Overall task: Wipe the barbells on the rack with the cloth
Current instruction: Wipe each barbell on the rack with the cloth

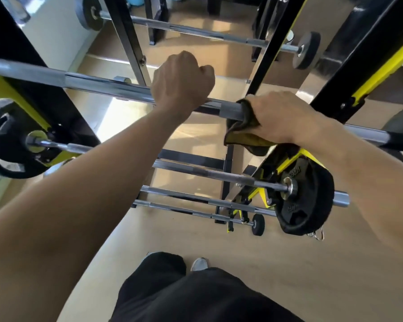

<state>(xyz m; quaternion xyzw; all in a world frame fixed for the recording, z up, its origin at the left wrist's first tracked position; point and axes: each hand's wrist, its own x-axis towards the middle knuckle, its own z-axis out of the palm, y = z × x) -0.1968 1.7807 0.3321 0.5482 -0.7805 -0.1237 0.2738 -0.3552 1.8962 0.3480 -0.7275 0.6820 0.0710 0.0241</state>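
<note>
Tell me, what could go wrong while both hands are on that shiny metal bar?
1. The right hand wraps the dark brown cloth around the top chrome barbell; its loose corner hangs down and might snag on the yellow-and-black rack below.
2. The left hand grips the bare bar close beside the cloth, so a fast wipe toward it could bump those fingers.
3. The black round weight plate sticks out near the person's right arm and could be knocked.

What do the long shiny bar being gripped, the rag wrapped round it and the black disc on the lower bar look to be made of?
The long silver bar looks like chromed steel: mirror-bright with reflections. The brown-and-yellow rag seems soft woven or microfibre cloth: it folds limply with a fuzzy edge. The black weight disc looks rubber-coated, matte with moulded lettering, though its core is hidden.
</note>
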